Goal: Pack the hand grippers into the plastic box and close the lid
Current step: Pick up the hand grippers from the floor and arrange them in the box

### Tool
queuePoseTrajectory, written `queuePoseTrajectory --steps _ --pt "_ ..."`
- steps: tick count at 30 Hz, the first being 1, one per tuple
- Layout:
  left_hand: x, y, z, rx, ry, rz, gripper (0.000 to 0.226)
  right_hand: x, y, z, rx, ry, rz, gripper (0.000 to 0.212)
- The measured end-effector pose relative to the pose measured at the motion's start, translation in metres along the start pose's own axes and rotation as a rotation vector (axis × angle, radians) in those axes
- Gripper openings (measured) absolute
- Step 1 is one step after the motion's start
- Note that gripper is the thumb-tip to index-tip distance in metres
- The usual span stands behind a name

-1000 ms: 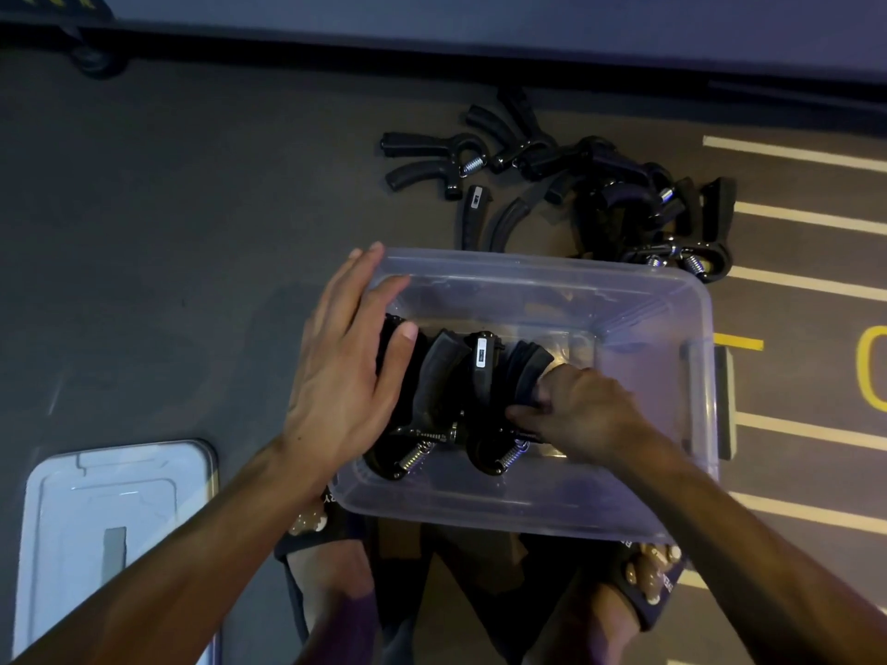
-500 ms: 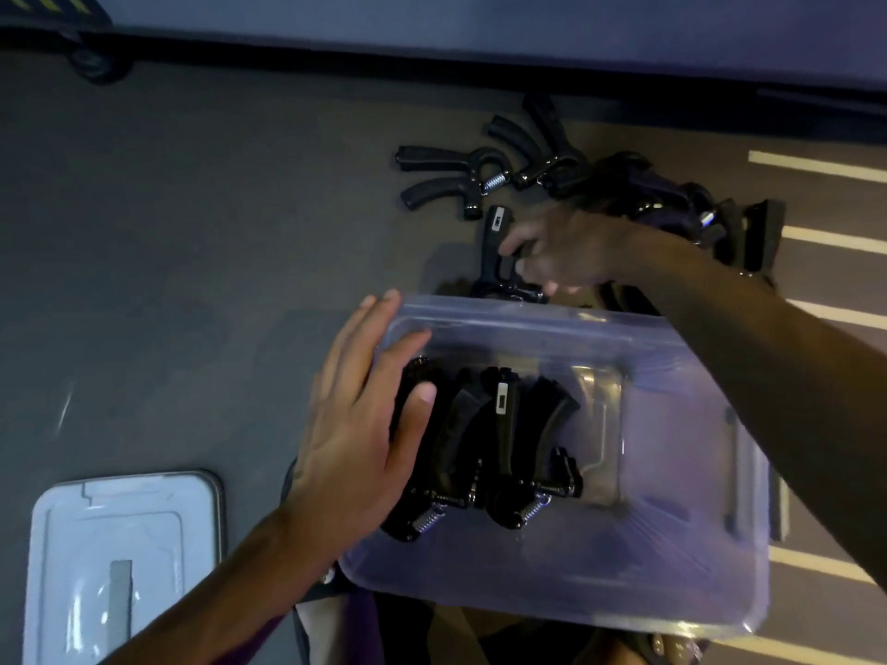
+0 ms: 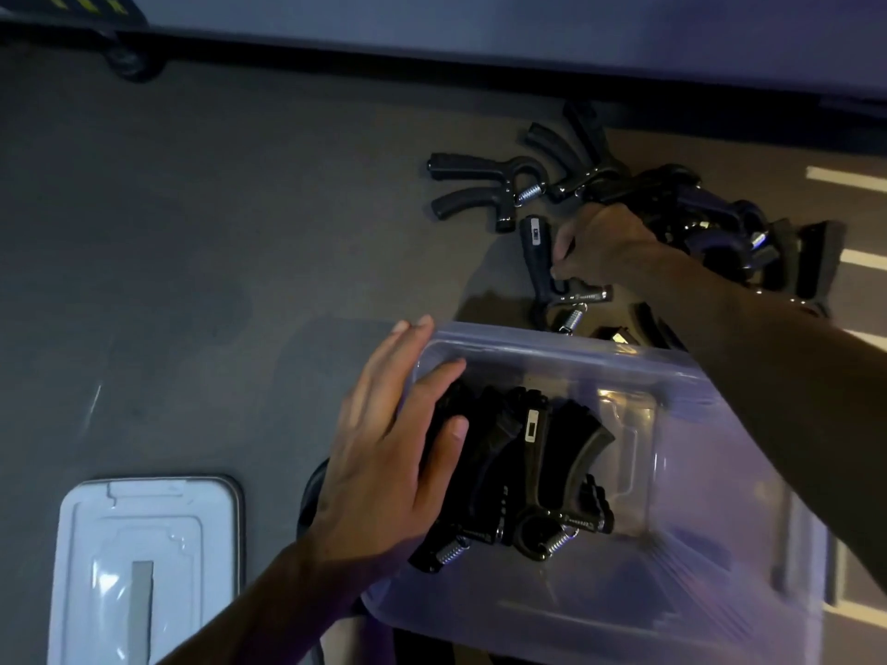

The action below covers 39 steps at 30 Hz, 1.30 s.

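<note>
A clear plastic box (image 3: 710, 559) stands open on the dark floor in front of me. Several black hand grippers (image 3: 528, 472) stand packed side by side at its left end. My left hand (image 3: 384, 463) lies flat over the box's left rim, fingers apart, pressing against the packed grippers. Beyond the box, my right hand (image 3: 605, 242) closes its fingers on a black hand gripper (image 3: 542, 261) lying on the floor. Behind it sits a pile of more hand grippers (image 3: 710, 218), and one separate gripper (image 3: 475, 189) lies to the left. The lid (image 3: 144, 568) lies at the lower left.
A wall base runs along the top of the view, with a wheel (image 3: 129, 60) at the upper left. White floor lines (image 3: 854, 180) mark the right side. My legs are under the box's near edge.
My right hand left the box, reached forward to the floor pile and closed on a gripper there. My left hand stayed on the packed grippers. The view shifted forward.
</note>
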State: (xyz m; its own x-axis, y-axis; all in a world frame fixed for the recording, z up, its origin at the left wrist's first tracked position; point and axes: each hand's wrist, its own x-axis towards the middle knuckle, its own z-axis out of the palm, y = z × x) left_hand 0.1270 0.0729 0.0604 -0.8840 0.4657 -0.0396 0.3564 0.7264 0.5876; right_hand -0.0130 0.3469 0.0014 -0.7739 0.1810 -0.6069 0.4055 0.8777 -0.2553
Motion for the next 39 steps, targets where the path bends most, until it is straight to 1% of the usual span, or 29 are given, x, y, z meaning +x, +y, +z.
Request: queuePoseTrajectory --steps 2,4,7,10,13,15,16,18,20,23,26,33,39 --pt "0.0 0.0 0.0 0.001 -0.002 0.004 0.043 -0.002 0.005 -0.005 0.06 0.075 -0.011 0.011" --pt "0.0 -0.001 0.001 0.009 -0.004 0.005 0.043 -0.007 0.009 -0.011 0.126 0.132 -0.061 0.012" --pt "-0.001 -0.002 0.002 0.012 -0.007 0.01 0.043 -0.029 0.011 -0.025 0.191 0.266 -0.164 0.003" --pt "-0.002 -0.002 0.003 -0.008 0.01 0.005 0.042 -0.076 0.012 -0.045 0.26 0.44 -0.212 0.006" --pt "-0.003 -0.001 0.003 -0.029 0.028 -0.007 0.042 -0.142 0.019 -0.055 0.379 0.512 -0.288 0.007" --pt "-0.003 -0.002 0.003 -0.037 0.035 0.003 0.042 -0.186 0.023 -0.051 0.399 0.489 -0.327 0.012" --pt "-0.004 -0.002 0.003 -0.034 0.041 0.015 0.042 -0.206 0.024 -0.043 0.384 0.452 -0.325 0.014" --pt "-0.005 -0.003 0.003 -0.024 0.054 0.032 0.041 -0.238 0.025 -0.019 0.358 0.368 -0.303 0.012" --pt "-0.006 -0.003 0.004 -0.02 0.064 0.037 0.041 -0.253 0.028 0.012 0.299 0.338 -0.269 0.008" --pt "-0.007 -0.003 0.005 -0.018 0.069 0.039 0.041 -0.254 0.035 0.053 0.18 0.29 -0.159 0.009" --pt "-0.007 -0.003 0.005 -0.012 0.075 0.046 0.041 -0.243 0.039 0.078 0.167 0.241 -0.09 0.011" --pt "-0.006 -0.003 0.006 -0.011 0.085 0.052 0.041 -0.222 0.034 0.103 0.079 0.138 -0.084 0.018" --pt "-0.006 -0.002 0.005 -0.007 0.074 0.037 0.042 -0.226 0.031 0.103 0.026 0.071 -0.152 0.024"
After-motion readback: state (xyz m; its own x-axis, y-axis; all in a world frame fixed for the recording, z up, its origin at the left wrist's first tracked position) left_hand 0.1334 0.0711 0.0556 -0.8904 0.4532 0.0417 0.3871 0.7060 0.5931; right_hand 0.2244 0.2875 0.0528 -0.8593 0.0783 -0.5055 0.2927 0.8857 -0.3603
